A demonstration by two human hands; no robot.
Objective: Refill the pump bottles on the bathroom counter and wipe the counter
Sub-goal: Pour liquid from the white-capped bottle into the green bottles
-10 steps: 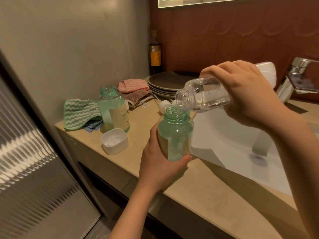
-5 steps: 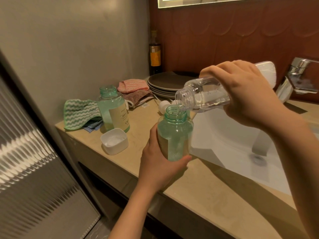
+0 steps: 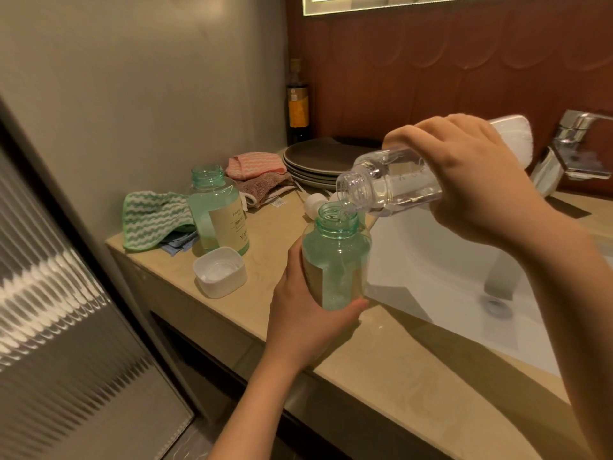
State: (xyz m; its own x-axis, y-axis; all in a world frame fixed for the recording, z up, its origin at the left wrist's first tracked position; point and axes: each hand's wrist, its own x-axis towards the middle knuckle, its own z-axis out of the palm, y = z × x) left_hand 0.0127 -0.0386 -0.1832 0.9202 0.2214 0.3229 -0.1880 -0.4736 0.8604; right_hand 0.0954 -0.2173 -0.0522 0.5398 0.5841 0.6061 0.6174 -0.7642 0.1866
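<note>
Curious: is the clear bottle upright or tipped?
Tipped: the clear bottle lies nearly sideways in the right hand, mouth over the held green bottle.

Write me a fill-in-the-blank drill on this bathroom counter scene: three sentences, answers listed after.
1. The held bottle, gripped by the left hand, is tinted ____.
2. The right hand tilts the clear bottle to ____ liquid into it.
3. The other green bottle stands ____ on the counter.

Missing words: green; pour; upright.

I see a dim, warm-toned view; a bright strip point(image 3: 431, 3) glows at top, glare streaks the ribbed panel point(image 3: 49, 293), edges bend outward.
</note>
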